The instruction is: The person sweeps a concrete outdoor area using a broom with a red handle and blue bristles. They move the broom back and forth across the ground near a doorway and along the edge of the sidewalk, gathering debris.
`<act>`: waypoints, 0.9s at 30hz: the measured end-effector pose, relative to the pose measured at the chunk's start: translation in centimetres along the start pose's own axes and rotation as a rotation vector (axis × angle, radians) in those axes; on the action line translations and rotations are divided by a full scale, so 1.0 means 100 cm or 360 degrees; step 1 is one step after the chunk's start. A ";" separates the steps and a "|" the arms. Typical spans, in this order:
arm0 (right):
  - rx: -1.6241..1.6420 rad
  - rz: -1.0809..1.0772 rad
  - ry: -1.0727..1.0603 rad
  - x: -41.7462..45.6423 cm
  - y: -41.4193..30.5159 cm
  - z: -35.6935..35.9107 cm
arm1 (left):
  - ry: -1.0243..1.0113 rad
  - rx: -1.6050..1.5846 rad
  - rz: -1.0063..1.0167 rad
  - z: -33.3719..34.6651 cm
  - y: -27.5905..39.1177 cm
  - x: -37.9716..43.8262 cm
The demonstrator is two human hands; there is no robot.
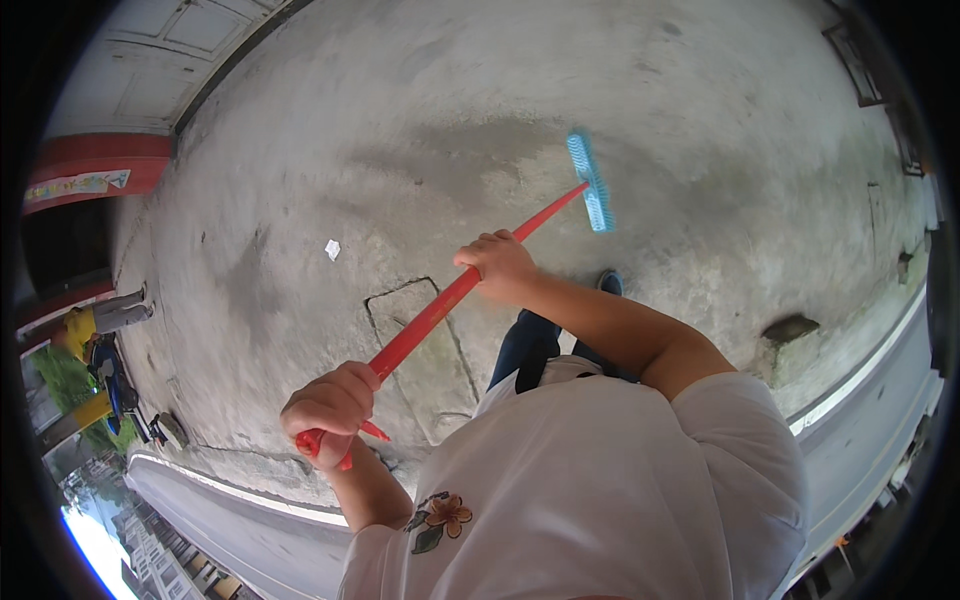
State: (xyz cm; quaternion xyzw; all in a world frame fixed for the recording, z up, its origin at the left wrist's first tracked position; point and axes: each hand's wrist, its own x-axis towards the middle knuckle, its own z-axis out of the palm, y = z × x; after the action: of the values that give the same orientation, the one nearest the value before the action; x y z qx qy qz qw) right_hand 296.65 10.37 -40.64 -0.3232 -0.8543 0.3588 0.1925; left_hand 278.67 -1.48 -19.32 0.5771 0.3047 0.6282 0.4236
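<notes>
A push broom with a red handle (424,322) slants across the view from lower left to upper right. Its light-blue bristled head (591,182) is over the concrete floor, slightly blurred; whether the bristles touch it I cannot tell. My left hand (334,409) wraps the top end of the handle, where strips of red material (360,442) stick out. Farther down the shaft, my right hand (501,262) grips it nearer the broom head. Damp-looking dark patches (480,142) mark the floor around the head.
A crumpled white scrap (332,250) lies on the concrete. Beneath the handle is a rectangular slab (427,360) with cracked edges. A person in a yellow top (81,330) stands at left near a motorcycle (116,382). A stone block (791,330) sits right, by the road (862,457).
</notes>
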 end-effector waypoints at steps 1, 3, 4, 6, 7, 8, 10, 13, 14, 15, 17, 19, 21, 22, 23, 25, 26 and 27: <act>-0.0094 0.0109 0.0010 -0.020 0.016 0.002 | 0.0078 -0.0061 -0.0176 0.000 -0.018 -0.010; -0.0212 0.0390 -0.0035 -0.066 0.061 0.016 | -0.0016 -0.0244 -0.0434 0.006 -0.060 -0.024; -0.0188 0.0483 -0.0082 -0.088 0.076 0.013 | -0.0124 -0.0294 -0.0610 0.009 -0.075 -0.031; -0.0153 0.0609 -0.0187 -0.110 0.089 0.013 | -0.0257 -0.0287 -0.0773 0.024 -0.102 -0.045; -0.0135 0.0668 -0.0230 -0.118 0.091 0.013 | -0.0271 -0.0273 -0.0781 0.029 -0.106 -0.044; -0.0119 0.0721 -0.0277 -0.122 0.093 0.015 | -0.0279 -0.0256 -0.0786 0.031 -0.107 -0.042; -0.0065 0.0561 -0.0249 -0.104 0.088 0.044 | -0.0222 -0.0125 -0.0737 0.016 -0.087 -0.033; 0.0132 0.0370 -0.0222 -0.030 0.047 0.070 | -0.0097 0.0140 -0.0568 -0.007 -0.044 -0.004; 0.0242 0.0265 -0.0248 -0.002 0.029 0.070 | -0.0033 0.0243 -0.0424 -0.010 -0.031 0.003; 0.0306 0.0209 -0.0259 0.021 0.014 0.071 | 0.0026 0.0444 -0.0372 -0.010 -0.017 0.009; 0.0367 0.0028 -0.0354 0.058 -0.002 0.068 | -0.0062 0.0591 -0.0131 -0.003 -0.006 0.020; 0.0374 -0.0114 -0.0281 0.070 -0.001 0.055 | -0.0205 0.0793 -0.0004 0.022 -0.002 0.035; 0.0377 -0.0219 -0.0165 0.069 -0.002 0.032 | -0.0482 0.0890 0.0182 0.044 0.002 0.053; 0.0393 -0.0288 -0.0081 0.067 -0.009 0.022 | -0.0544 0.0894 0.0261 0.054 0.012 0.058; 0.0406 -0.0332 0.0023 0.062 -0.009 0.007 | -0.0608 0.0844 0.0329 0.056 0.017 0.063; 0.0306 -0.0249 0.0127 0.046 -0.005 -0.034 | -0.0783 0.0713 0.0388 0.056 0.024 0.078; 0.0260 -0.0214 0.0177 0.032 0.000 -0.053 | -0.0805 0.0590 0.0413 0.060 0.017 0.085; 0.0143 -0.0128 0.0254 0.018 0.010 -0.070 | -0.0833 0.0473 0.0439 0.065 0.008 0.093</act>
State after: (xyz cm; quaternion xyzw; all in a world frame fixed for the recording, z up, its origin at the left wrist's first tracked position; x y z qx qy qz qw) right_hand 299.67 15.57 -36.50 -0.3074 -0.8316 0.3618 0.2884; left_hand 285.13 5.69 -13.34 0.8102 0.1928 0.4588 0.3098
